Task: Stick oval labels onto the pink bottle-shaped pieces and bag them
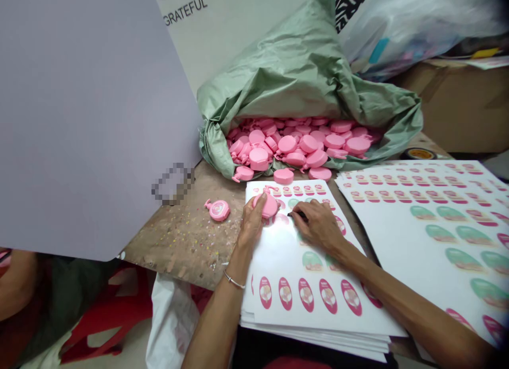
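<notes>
My left hand (250, 223) grips a round pink plastic case (268, 205) with a small looped tab, holding it over a stack of sticker sheets (282, 257). My right hand (320, 226) rests on the top sheet, fingers pinched together. A small dark tip shows at those fingertips, but I cannot make out what it belongs to. Printed on the sheet are pink ovals, green domed labels and small heart labels. To the left, on the table, lies another pink case (218, 210) bearing a round sticker.
A green woven sack (278, 77) spills many pink cases (308, 143) at the back. More sticker sheets (397, 242) are stacked at the right. A tape roll (419, 154) and a cardboard box (461, 104) stand behind them. A pale panel (87, 120) borders the left; beyond it a person's arm (18, 284) shows.
</notes>
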### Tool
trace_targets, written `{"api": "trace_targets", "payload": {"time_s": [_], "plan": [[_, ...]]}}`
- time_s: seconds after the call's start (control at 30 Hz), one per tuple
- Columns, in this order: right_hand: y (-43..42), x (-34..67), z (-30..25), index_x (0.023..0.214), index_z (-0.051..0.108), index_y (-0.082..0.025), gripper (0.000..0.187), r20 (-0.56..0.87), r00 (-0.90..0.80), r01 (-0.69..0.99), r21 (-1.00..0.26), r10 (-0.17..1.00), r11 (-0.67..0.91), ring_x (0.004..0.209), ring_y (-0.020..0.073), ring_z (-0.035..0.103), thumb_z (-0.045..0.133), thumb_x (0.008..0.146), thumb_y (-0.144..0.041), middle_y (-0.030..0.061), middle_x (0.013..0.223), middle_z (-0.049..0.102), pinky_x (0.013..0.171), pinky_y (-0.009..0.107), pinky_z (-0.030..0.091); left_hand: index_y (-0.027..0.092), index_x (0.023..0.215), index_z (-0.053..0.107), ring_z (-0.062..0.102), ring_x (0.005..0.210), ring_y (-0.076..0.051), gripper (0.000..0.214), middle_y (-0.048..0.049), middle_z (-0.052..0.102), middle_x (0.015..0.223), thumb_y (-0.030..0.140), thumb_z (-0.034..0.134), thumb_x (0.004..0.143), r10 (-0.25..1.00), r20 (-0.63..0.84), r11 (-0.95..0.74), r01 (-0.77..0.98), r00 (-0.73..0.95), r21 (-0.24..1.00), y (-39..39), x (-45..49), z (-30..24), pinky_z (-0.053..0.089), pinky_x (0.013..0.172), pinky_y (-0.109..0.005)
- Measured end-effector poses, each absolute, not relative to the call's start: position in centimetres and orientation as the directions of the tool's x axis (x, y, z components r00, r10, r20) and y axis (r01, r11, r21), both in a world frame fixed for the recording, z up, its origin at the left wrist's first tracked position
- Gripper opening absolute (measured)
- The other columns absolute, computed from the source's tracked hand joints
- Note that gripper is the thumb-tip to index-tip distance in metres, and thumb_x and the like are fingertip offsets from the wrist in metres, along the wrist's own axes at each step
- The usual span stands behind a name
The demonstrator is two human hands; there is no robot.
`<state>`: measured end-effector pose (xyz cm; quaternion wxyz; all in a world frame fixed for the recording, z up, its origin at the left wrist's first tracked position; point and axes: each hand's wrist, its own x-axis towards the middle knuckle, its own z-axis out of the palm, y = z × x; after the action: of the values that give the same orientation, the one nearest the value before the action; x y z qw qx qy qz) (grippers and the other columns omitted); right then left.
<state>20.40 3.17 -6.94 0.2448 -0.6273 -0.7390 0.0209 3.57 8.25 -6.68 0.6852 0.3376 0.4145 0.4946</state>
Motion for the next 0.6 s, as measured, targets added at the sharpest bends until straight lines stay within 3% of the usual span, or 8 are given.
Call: {"api": "trace_targets", "payload": {"time_s": [0.2,0.43,0.6], "plan": [[3.16,20.27,-6.87,0.077,0.060,-0.020,0.018,0.288,-0.111,0.884,-0.410,0.951,0.227,0.075,0.0201,0.052,0.050,0.088,-0.030,0.0032,0.070,0.064,0.074,0.034,0.029,0.011,0.099,0.062,0.068,0.075,-0.019,0.052,-0.0114,0.070,0.085,0.053,0.073,0.071,0.960,-0.224,0.276,-0.408,0.170,0.871,8.27,3.71,-6.86,0.047,0.061,-0.022],[2.93,20.19,-6.82,0.079,0.059,-0.019,0.019,0.359,-0.083,0.932,-0.302,0.929,0.200,0.078,0.0216,0.053,0.047,0.090,-0.029,0.0045,0.075,0.067,0.076,0.036,0.028,0.012,0.101,0.062,0.068,0.076,-0.018,0.049,-0.0100,0.069,0.089,0.052,0.071,0.074,0.969,-0.164,0.232,-0.458,0.183,0.858,8.25,3.69,-7.02,0.049,0.067,-0.025],[3.23,20.40,-6.90,0.077,0.059,-0.020,0.014,0.312,-0.063,0.894,-0.403,0.948,0.193,0.075,0.0197,0.054,0.053,0.086,-0.030,0.0027,0.072,0.066,0.076,0.034,0.030,0.013,0.099,0.062,0.068,0.077,-0.018,0.050,-0.0087,0.068,0.087,0.052,0.074,0.071,0.964,-0.208,0.261,-0.449,0.164,0.854,8.19,3.73,-6.89,0.048,0.067,-0.024]]}}
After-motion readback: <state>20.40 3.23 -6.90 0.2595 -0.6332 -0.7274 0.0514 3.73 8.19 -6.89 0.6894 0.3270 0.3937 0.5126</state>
